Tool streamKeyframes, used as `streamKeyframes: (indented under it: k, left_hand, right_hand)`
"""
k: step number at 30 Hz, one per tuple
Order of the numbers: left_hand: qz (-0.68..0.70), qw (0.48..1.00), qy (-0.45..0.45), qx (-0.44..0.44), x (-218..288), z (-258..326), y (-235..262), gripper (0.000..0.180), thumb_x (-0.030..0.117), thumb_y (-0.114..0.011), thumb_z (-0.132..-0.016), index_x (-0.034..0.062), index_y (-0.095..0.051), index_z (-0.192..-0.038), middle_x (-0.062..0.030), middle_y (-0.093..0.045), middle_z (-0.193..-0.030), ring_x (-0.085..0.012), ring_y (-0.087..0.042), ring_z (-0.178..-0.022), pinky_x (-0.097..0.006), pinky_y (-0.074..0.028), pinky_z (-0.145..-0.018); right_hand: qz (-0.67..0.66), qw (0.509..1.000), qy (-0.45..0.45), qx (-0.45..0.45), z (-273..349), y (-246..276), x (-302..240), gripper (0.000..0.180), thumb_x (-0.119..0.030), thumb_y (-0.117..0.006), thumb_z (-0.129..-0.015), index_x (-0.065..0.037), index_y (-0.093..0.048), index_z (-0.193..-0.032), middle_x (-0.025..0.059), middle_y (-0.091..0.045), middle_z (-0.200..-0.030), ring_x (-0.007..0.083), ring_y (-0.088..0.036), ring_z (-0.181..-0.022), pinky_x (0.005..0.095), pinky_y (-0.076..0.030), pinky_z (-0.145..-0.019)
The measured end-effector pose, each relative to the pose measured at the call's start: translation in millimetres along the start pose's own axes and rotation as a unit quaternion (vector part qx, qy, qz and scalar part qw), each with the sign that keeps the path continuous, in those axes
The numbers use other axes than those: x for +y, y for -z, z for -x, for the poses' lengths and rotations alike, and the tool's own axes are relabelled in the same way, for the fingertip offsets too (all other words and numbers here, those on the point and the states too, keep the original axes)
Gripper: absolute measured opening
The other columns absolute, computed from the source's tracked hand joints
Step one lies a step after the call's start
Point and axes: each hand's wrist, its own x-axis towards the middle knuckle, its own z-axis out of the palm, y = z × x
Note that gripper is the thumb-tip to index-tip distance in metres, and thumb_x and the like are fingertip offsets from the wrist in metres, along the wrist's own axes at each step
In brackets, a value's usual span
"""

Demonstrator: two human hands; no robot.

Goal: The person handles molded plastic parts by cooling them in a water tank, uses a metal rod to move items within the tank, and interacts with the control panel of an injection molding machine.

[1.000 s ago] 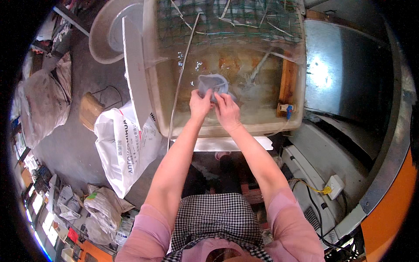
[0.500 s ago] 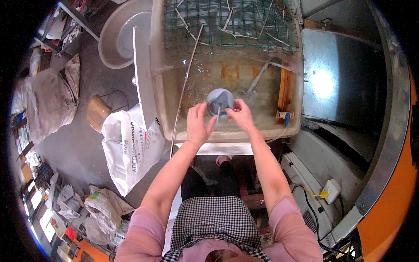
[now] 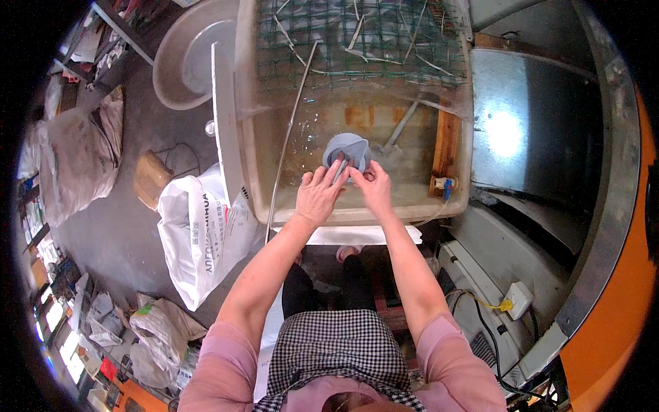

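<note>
A grey, round, cup-shaped plastic part (image 3: 337, 145) is held above the tank of murky water (image 3: 288, 203), its mouth tipped up. My right hand (image 3: 374, 191) pinches its near right rim between thumb and fingers. At its near left side my left hand (image 3: 317, 198) is closed against it, fingertips reaching into the opening by a narrow grey piece there. Just what those fingertips grip is partly hidden. A long thin rod (image 3: 292, 123) leans across the tank's left side, beside my left hand.
Green wire mesh (image 3: 371, 48) with pale sticks covers the tank's far part. A wooden strip (image 3: 447, 147) and a blue-handled valve (image 3: 447, 184) are on its right. White sacks (image 3: 192, 237) and a large basin (image 3: 165, 62) stand left; a metal panel (image 3: 542, 123) lies right.
The grey part has tilted and turned slightly in my hands. My left fingers have moved in from its left edge to its opening, while my right hand has shifted a little left.
</note>
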Motion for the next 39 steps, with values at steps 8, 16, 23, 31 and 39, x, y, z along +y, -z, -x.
streamKeyframes:
  k: [8, 16, 23, 31, 39]
  left_hand:
    - [-0.02, 0.994, -0.097, -0.054, -11.9, -21.0, 19.5, 0.036, 0.017, -0.051, -0.073, 0.0111, -0.051, -0.108, -0.0047, -0.046, -0.12, -0.0168, -0.047, -0.086, -0.031, -0.035, -0.071]
    - [0.038, 0.998, -0.045, -0.002, -9.6, -6.3, 4.3, 0.026, 0.015, -0.052, -0.073, 0.0033, -0.053, -0.097, -0.009, -0.05, -0.089, -0.0217, -0.046, -0.086, -0.032, -0.036, -0.073]
    - [0.222, 0.972, 0.071, -0.029, -2.0, -1.8, 13.5, 0.031, 0.002, -0.055, -0.066, -0.0025, -0.054, -0.096, -0.0156, -0.051, -0.094, -0.0317, -0.046, -0.091, -0.038, -0.038, -0.078]
    - [0.318, 0.924, 0.193, 0.085, 9.3, 10.5, -2.2, 0.029, 0.001, -0.059, -0.068, -0.0023, -0.059, -0.097, -0.0149, -0.057, -0.09, -0.0299, -0.051, -0.089, -0.035, -0.044, -0.075]
    - [0.795, 0.309, 0.516, 0.076, -9.5, 25.2, -17.9, 0.016, 0.014, -0.06, -0.081, 0.0027, -0.064, -0.092, -0.0003, -0.06, -0.074, -0.0052, -0.049, -0.056, -0.017, -0.039, -0.047]
  right_hand:
    - [-0.077, 0.995, -0.048, -0.05, 2.3, 10.1, -6.0, 0.028, -0.014, -0.062, -0.079, 0.002, -0.054, -0.1, 0.0046, -0.059, -0.085, 0.0087, -0.055, -0.071, 0.0224, -0.047, -0.061]
    - [-0.049, 0.997, 0.013, -0.051, 1.7, -3.8, 3.5, 0.033, -0.01, -0.066, -0.076, 0.004, -0.052, -0.103, 0.0024, -0.058, -0.081, 0.0065, -0.053, -0.07, 0.0212, -0.046, -0.061]
    - [0.041, 0.994, 0.105, 0.013, 21.2, -16.4, 21.8, 0.048, -0.009, -0.067, -0.075, 0.006, -0.041, -0.112, 0.0085, -0.056, -0.092, 0.0107, -0.055, -0.075, 0.0239, -0.047, -0.065]
    - [-0.041, 0.999, 0.0, 0.033, 28.0, -24.4, 41.4, 0.045, -0.009, -0.066, -0.076, 0.004, -0.041, -0.111, 0.0095, -0.054, -0.099, 0.0142, -0.055, -0.082, 0.0253, -0.046, -0.071]
    - [0.043, 0.994, 0.038, 0.09, 32.3, -47.1, 53.8, 0.051, -0.014, -0.069, -0.074, 0.006, -0.04, -0.11, 0.0093, -0.056, -0.094, 0.0151, -0.054, -0.087, 0.0281, -0.046, -0.073]
